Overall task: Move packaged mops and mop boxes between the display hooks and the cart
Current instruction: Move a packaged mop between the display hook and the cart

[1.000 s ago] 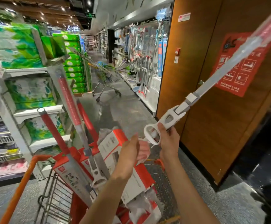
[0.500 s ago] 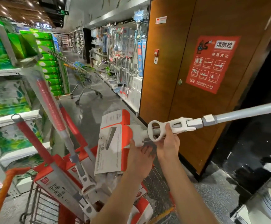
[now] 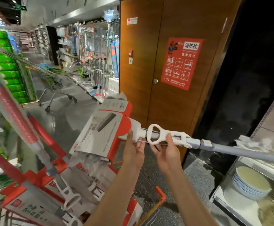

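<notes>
Gripping the packaged mop [image 3: 151, 136] above the cart [image 3: 159, 195], 2 hands: left hand [image 3: 133, 151], right hand [image 3: 168, 154].

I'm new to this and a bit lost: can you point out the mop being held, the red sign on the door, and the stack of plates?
mop [image 3: 240, 150]: head view, on its grey pole.
red sign [image 3: 181, 62]: head view, on its middle.
plates [image 3: 250, 181]: head view, on the top plate.
</notes>
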Demonstrator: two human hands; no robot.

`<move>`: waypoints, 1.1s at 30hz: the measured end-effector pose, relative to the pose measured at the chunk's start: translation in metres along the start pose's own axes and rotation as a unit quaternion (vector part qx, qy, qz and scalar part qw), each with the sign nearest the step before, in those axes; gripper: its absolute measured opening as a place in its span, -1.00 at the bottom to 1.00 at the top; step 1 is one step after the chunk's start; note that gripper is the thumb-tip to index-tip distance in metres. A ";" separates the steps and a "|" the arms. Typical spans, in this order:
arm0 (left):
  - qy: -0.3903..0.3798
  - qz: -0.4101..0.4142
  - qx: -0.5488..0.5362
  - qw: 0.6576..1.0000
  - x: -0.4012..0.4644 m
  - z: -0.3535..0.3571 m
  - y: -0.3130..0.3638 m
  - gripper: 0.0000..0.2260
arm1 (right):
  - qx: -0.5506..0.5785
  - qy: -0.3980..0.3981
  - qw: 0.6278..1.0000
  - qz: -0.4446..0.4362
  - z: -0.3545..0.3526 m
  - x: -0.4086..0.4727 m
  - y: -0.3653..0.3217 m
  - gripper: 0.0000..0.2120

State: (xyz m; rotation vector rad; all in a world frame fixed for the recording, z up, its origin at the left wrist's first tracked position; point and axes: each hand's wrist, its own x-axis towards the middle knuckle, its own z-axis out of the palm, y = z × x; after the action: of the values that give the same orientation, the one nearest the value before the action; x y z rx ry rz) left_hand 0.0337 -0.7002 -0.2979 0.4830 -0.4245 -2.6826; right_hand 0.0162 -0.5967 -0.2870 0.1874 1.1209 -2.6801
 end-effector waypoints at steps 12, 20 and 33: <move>-0.044 0.000 0.139 0.989 0.006 0.060 -0.074 -0.81 | -0.300 -0.025 0.948 0.103 -0.079 -0.016 -0.101 -0.35; -0.076 -0.076 0.200 0.974 0.001 0.102 -0.163 -0.54 | -0.387 0.021 0.904 -0.182 -0.149 -0.014 -0.196 -0.66; -0.186 -0.117 0.281 0.934 -0.033 0.176 -0.338 -0.61 | -0.523 0.012 0.822 -0.224 -0.294 0.036 -0.312 -0.80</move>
State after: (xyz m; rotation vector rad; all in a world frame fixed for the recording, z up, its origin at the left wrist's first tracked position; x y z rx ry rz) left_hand -0.1107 -0.3486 -0.2508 0.1698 -1.3428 -2.8574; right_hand -0.0906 -0.1799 -0.2862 -0.2718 2.6812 -1.9119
